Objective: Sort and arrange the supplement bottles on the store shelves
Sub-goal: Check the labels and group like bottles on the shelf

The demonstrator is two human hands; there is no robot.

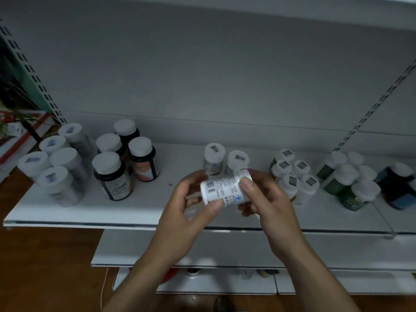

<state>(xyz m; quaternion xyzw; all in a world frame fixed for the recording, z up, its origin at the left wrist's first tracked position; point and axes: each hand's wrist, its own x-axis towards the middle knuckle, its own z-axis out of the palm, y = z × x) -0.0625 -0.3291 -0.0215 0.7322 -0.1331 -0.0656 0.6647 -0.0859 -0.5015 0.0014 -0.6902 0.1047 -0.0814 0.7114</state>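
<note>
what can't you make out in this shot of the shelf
Head view only:
Label print on the held white bottle: too small and blurred; left hand and right hand partly cover it.
Lower parts of the two white bottles behind: hidden by the hands.
The dark blue bottles: cut off by the right edge.
Low down, items: dark, mostly hidden under the shelf board above.

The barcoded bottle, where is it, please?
The white bottle is centre of the head view, sideways in left hand and right hand, before two standing bottles.

White shelf (146, 210), clustered supplement bottles (144, 162)
</note>
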